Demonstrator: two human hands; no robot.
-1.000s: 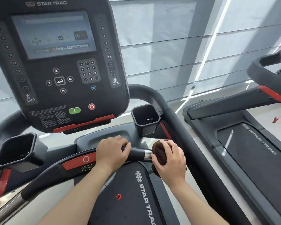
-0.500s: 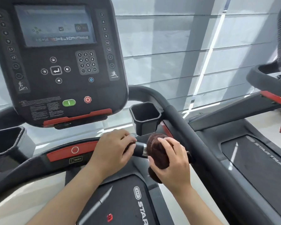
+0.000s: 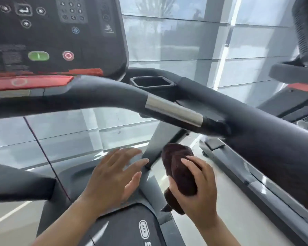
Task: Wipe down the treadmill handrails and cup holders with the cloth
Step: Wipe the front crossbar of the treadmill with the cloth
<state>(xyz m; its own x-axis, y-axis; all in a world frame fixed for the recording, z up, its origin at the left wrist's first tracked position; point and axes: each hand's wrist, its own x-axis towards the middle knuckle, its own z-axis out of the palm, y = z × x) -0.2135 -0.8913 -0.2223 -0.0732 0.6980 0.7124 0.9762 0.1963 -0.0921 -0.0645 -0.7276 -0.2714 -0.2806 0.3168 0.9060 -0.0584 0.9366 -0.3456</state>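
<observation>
1. Grey window blinds point(image 3: 176, 41) sit behind the black padded treadmill handrail with a silver metal band point(image 3: 173, 110).
2. Below that handrail, left hand point(image 3: 112, 176) is spread, holding nothing.
3. Right hand point(image 3: 197, 190) is wrapped round a bunched dark brown cloth point(image 3: 180, 167), clear of the handrail.
4. Black hexagonal cup holder point(image 3: 152, 82) is just behind it.

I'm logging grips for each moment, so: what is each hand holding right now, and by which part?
The right hand grips the bunched dark brown cloth around its lower half; its top sticks out. The left hand is open, holding nothing.
</observation>
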